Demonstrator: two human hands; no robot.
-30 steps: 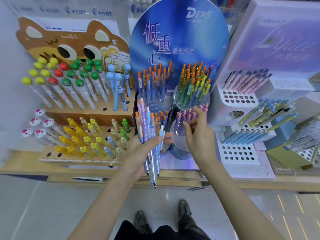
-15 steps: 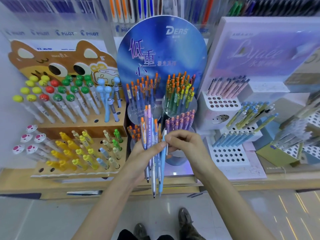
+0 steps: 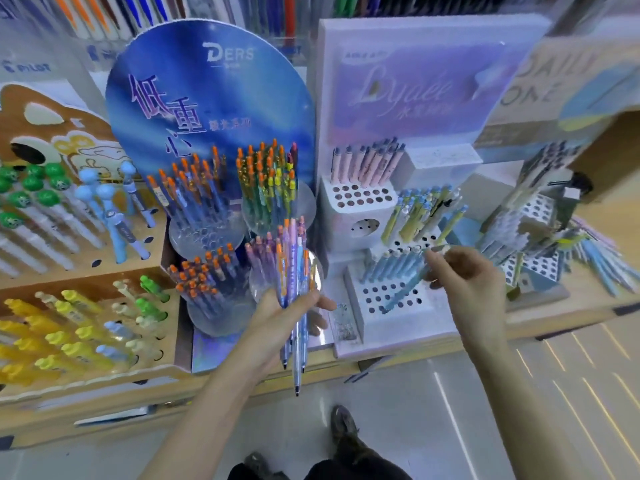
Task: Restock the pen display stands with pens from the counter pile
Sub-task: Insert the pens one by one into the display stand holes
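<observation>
Pale-blue pen [image 3: 403,291] pinched in my right fingers [image 3: 446,263] slants down toward the holes of the white stand [image 3: 408,327] just below their tips; at this tilt it could miss a hole and skid off. My left fingers [image 3: 323,303] clutch the loose bundle of pens [image 3: 291,258], which could slide out downward.

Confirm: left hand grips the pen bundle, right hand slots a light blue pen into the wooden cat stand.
Wrong stand. In the head view the right hand aims the light blue pen at the white perforated stand; the left hand grips the pen bundle.
</observation>
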